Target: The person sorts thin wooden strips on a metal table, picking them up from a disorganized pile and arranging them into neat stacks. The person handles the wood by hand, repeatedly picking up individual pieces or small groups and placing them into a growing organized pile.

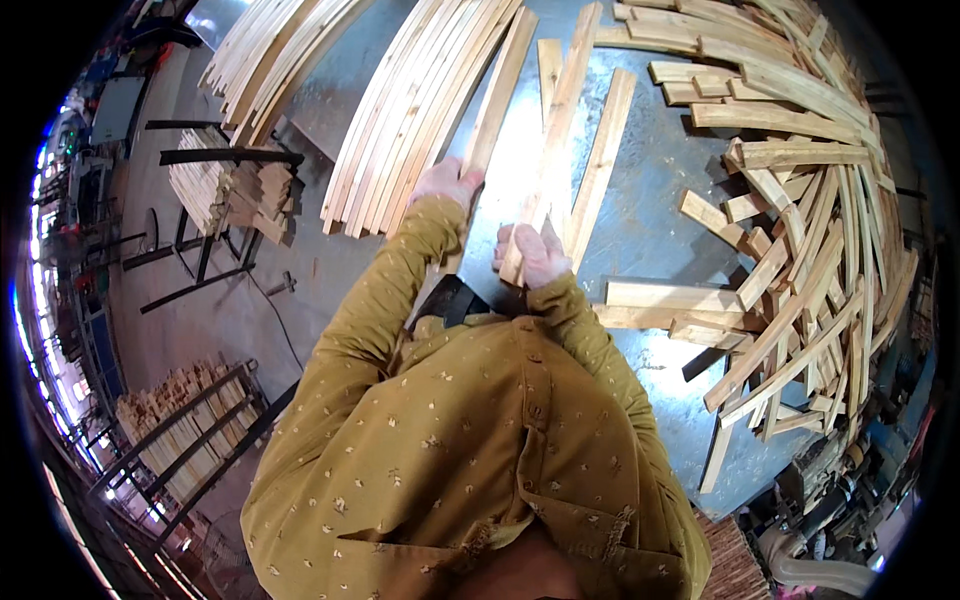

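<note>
My left hand [443, 185] is closed around the near part of a long wooden strip [503, 90], beside the right edge of a neat row of strips [415, 110]. In my right hand [535, 252] the near end of another wooden strip [567, 110] is gripped, and the strip points away from me. Two more loose pieces lie by it: a strip [603, 150] to its right and a partly covered one [549, 70] to its left. All are pale, bare wood on a shiny metal table [650, 220].
A large jumbled pile of wooden pieces [800, 200] covers the table's right side. Another row of strips [280, 55] lies at the far left, overhanging the edge. Left of the table, dark metal racks hold stacked wood [260, 200] and more wood bundles [185, 430].
</note>
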A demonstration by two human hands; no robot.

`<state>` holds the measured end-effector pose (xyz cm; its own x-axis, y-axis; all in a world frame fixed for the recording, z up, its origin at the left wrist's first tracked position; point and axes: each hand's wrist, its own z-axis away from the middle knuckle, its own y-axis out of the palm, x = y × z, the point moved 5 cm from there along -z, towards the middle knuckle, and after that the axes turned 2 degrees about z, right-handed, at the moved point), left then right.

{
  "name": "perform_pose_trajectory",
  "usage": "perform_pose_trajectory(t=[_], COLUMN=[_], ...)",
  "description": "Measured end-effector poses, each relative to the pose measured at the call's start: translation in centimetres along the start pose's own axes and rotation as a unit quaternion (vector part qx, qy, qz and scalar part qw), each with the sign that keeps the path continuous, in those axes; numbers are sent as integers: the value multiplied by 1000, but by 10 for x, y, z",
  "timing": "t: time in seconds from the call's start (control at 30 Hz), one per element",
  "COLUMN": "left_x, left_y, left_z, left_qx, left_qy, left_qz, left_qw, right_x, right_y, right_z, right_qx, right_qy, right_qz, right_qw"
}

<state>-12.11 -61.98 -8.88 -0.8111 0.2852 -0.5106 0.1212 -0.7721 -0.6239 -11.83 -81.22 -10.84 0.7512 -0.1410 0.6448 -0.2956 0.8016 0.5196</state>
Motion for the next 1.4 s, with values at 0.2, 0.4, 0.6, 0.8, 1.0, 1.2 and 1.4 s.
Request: perform_pose_trajectory(t=[0.2, 0.4, 0.6, 0.8, 1.0, 1.2, 1.4], left_x=[-11, 5, 9, -15, 11, 52, 65], left_y=[20, 53, 85, 47, 41, 84, 67], left_z=[-1, 13, 12, 39, 34, -3, -8], left_qx=[297, 396, 270, 417, 367, 56, 89], left_qy=[-42, 0, 67, 24, 59, 248, 82], left_qz=[633, 662, 507, 638, 547, 230, 285], left_qw=[714, 636, 816, 647, 750, 940, 951], right_x=[-37, -5, 38, 30, 35, 31, 74], right_y=[-16, -26, 10, -46, -106, -13, -19], right_z=[-18, -1, 13, 9, -18, -40, -21], right_qx=[9, -33, -45, -166, -139, -167, -222], right_qy=[43, 98, -300, -174, -84, -93, -218], right_qz=[-72, -180, 720, 794, 183, 529, 720], right_qw=[996, 978, 624, 558, 970, 827, 620])
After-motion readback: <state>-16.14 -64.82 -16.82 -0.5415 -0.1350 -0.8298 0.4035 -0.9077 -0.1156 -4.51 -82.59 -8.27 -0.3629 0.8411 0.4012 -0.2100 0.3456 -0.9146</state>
